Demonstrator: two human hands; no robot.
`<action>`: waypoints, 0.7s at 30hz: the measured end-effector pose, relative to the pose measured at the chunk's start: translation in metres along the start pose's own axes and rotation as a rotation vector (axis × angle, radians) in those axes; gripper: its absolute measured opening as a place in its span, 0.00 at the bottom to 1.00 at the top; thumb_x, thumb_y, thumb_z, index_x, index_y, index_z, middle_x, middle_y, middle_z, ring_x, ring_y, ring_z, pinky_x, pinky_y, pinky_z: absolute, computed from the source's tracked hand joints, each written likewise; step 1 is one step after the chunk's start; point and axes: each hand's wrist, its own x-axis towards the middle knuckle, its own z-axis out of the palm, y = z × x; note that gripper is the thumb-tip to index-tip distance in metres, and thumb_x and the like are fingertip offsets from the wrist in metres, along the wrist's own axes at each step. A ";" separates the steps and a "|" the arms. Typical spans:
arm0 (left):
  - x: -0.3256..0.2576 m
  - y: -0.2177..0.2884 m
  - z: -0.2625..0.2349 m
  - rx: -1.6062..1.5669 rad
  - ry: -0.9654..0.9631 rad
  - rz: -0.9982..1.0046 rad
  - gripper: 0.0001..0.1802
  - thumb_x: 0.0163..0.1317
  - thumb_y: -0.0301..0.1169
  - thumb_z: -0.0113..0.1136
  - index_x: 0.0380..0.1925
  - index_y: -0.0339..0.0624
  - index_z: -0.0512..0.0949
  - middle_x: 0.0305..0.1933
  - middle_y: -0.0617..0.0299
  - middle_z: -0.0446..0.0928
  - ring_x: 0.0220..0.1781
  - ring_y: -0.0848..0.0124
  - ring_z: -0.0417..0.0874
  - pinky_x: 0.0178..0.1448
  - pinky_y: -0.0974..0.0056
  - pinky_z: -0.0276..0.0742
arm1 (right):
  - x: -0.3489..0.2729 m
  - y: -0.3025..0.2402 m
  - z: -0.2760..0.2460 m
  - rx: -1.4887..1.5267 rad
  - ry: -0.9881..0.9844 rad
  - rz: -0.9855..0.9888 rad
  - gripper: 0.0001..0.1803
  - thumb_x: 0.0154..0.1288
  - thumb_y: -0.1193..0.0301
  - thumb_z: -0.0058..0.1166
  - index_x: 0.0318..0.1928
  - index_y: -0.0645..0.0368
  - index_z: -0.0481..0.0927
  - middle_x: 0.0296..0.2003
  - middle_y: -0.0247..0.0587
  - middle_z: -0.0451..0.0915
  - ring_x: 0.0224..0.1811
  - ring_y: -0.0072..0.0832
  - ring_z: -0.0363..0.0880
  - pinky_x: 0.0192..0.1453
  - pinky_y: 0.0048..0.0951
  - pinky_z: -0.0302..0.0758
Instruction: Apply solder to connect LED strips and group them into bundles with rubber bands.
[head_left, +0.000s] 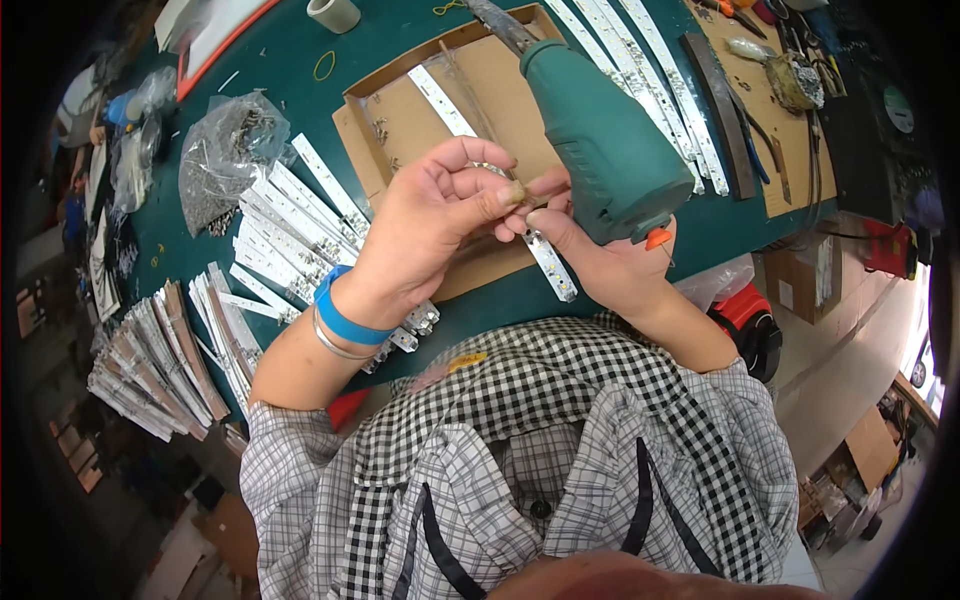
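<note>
White and studded with small components, a narrow strip (552, 268) jutted from between two bare hands toward 5 o'clock, its long axis running from 11 to 5. The right hand (622, 272) was the nearer, its palm at the strip's 3 o'clock, thumb and fingers closed about the upper end. The left hand (432, 212), at 10 o'clock from the strip, had its fingers curled and thumb drawn to the fingertips; what they pinched could not be told. A second length of white strip (438, 98) showed at 11 o'clock over a cardboard tray (510, 105); the fingers hid whether the two were one piece. A green power tool (605, 140), nose toward 11 o'clock, overlapped the right hand, and whether the hand bore its weight was unclear. On the green tabletop (300, 90), a fanned pile of strips (300, 225) lay at 9 o'clock from the hands, a clear plastic bag (228, 150) beyond it, and more strips (655, 85) at 1 o'clock. Pale floor (835, 350) stretched away at 4 o'clock.
</note>
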 end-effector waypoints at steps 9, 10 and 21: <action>-0.007 -0.009 0.002 0.124 0.003 0.100 0.11 0.66 0.23 0.64 0.46 0.32 0.78 0.40 0.54 0.85 0.39 0.70 0.86 0.48 0.67 0.84 | 0.005 -0.005 0.007 0.217 0.137 0.139 0.10 0.62 0.80 0.65 0.42 0.67 0.80 0.35 0.38 0.85 0.36 0.23 0.85 0.41 0.24 0.82; -0.010 -0.009 0.006 0.238 0.027 0.168 0.10 0.65 0.23 0.65 0.45 0.31 0.79 0.40 0.53 0.85 0.39 0.70 0.87 0.48 0.67 0.85 | 0.006 -0.003 0.006 0.194 0.135 0.149 0.09 0.62 0.80 0.65 0.42 0.68 0.80 0.35 0.38 0.85 0.35 0.23 0.84 0.40 0.24 0.82; -0.014 0.000 -0.003 0.224 0.039 0.092 0.07 0.64 0.18 0.63 0.41 0.26 0.81 0.38 0.49 0.85 0.41 0.65 0.89 0.50 0.66 0.87 | 0.008 -0.004 -0.002 0.207 0.128 0.320 0.08 0.65 0.78 0.63 0.42 0.68 0.79 0.32 0.37 0.83 0.30 0.19 0.82 0.34 0.21 0.80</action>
